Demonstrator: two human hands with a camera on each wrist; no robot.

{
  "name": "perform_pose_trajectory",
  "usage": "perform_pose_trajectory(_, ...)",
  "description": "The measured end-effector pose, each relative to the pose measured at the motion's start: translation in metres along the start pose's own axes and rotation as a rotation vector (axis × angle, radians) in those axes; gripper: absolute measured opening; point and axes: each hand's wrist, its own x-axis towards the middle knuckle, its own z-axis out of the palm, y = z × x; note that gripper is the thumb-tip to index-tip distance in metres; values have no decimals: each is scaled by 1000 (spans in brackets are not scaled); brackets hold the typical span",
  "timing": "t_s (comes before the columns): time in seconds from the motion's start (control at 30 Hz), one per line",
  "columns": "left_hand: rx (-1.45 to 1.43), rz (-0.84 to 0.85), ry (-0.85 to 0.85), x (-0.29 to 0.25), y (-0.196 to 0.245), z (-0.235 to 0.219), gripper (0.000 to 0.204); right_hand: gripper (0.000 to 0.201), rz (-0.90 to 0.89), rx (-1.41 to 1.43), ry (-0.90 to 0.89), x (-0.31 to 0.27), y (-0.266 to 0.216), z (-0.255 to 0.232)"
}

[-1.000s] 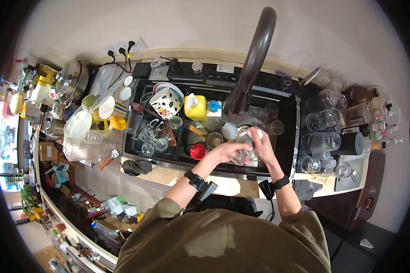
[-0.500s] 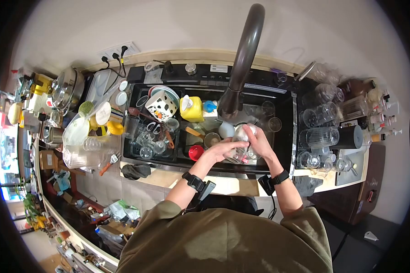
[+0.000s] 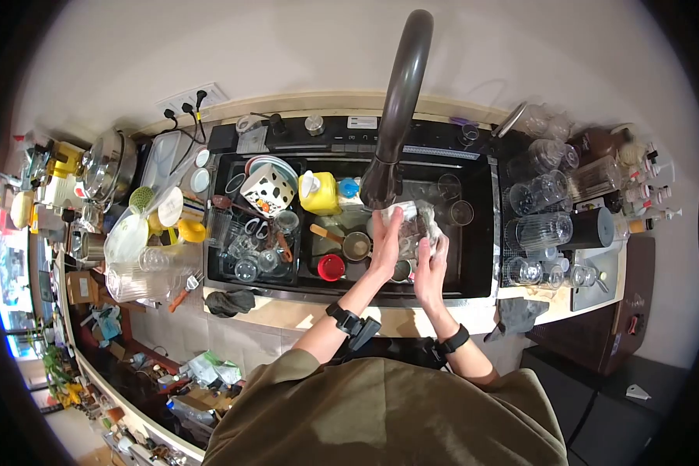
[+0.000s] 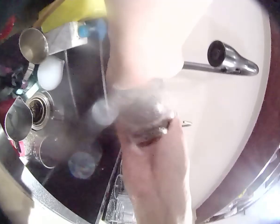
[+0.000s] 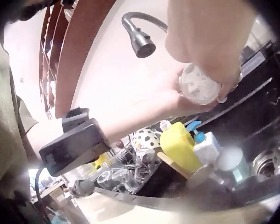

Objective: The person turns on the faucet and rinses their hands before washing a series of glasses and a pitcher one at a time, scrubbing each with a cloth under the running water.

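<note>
Both hands grip a clear glass point(image 3: 412, 231) over the sink, just below and right of the dark faucet point(image 3: 380, 175). My left hand point(image 3: 388, 248) is on its left side, and my right hand point(image 3: 432, 268) holds its right side, with whitish, foam-like material at the fingers. In the left wrist view the glass point(image 4: 142, 114) is blurred between the left hand point(image 4: 142, 42) above and the right hand point(image 4: 154, 172) below. A round, cloudy end of the glass point(image 5: 199, 85) faces the right wrist view, between the right hand point(image 5: 210, 39) and left hand point(image 5: 170, 95).
Left in the sink are a red cup point(image 3: 331, 267), a small pot point(image 3: 356, 246), a yellow bottle point(image 3: 319, 194) and a spotted container point(image 3: 269, 190). Two glasses lie at the sink's right. Many glasses point(image 3: 540, 229) crowd the right counter; a dark cloth point(image 3: 518, 317) hangs at the front edge.
Both hands have lifted the glass up toward the faucet and changed their hold, now on opposite sides of it. The head view has shifted, so the faucet appears farther left.
</note>
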Motion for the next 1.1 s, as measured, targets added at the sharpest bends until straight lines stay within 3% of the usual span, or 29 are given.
perform_pose_trajectory(0.07,-19,-17,89,-2,-1,5,48,41,44,143,-22,5,14,3)
perform_pose_trajectory(0.17,-75,-11,292,2,-5,11,42,43,514,615,-79,4,17,0)
perform_pose_trajectory(0.27,459,262,227,9,-14,-3,44,43,753,1124,-178,11,15,-2)
perform_pose_trajectory(0.3,545,238,184,1,10,1,36,42,730,1123,-193,17,8,-2)
perform_pose_trajectory(0.4,583,259,57,9,-2,-15,37,41,719,1056,-148,35,-1,-8)
perform_pose_trajectory(0.43,433,198,53,13,-23,-19,40,41,701,1025,-71,39,4,-6)
perform_pose_trajectory(0.5,134,13,112,3,-22,-5,40,40,659,962,74,47,14,4)
perform_pose_trajectory(0.6,-157,-298,209,-6,-7,7,40,39,509,884,215,46,9,14)
perform_pose_trajectory(0.63,-256,-393,252,-6,-11,8,39,41,340,809,213,46,26,19)
perform_pose_trajectory(0.73,-480,-595,298,-1,-21,2,28,46,-53,260,255,32,15,24)
perform_pose_trajectory(0.8,-604,-670,356,-5,-15,4,28,49,-340,-78,184,22,25,21)
perform_pose_trajectory(0.87,-636,-624,330,-6,-20,-1,26,50,-562,-296,127,17,39,18)
perform_pose_trajectory(0.9,-644,-589,348,-10,-15,1,27,53,-659,-245,105,20,42,16)
perform_pose_trajectory(1.03,-694,-472,280,-12,-14,-6,31,49,-844,-492,-196,28,40,-4)
perform_pose_trajectory(1.1,-525,-389,253,-15,-8,-6,31,50,-972,-569,-389,38,14,-10)
